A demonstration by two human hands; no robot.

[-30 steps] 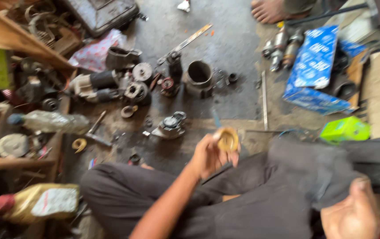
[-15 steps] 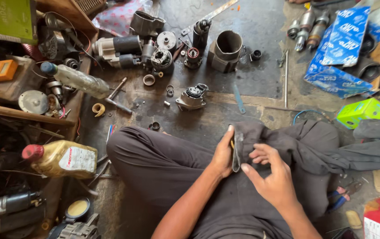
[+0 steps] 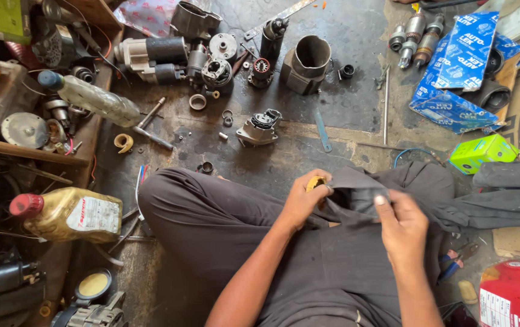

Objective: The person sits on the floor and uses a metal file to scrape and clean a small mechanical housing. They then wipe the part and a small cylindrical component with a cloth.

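Observation:
I sit cross-legged on a dirty floor in dark grey trousers (image 3: 211,224). My left hand (image 3: 304,198) is closed around a small round yellow-brown part (image 3: 315,183), pressing it against a fold of the grey cloth (image 3: 357,192). My right hand (image 3: 402,227) pinches that same fold of cloth and holds it up beside the part. Most of the part is hidden by my fingers and the fabric.
Dismantled starter motor parts lie ahead: a housing (image 3: 259,129), a metal sleeve (image 3: 307,63), armatures (image 3: 151,53). A plastic bottle (image 3: 93,100) and an oil jug (image 3: 69,213) lie left. Blue boxes (image 3: 454,85), a green box (image 3: 483,152) and a red can (image 3: 514,293) sit right.
My left hand came down from holding the part up in the air to my lap. My right hand moved in and took hold of the cloth beside it.

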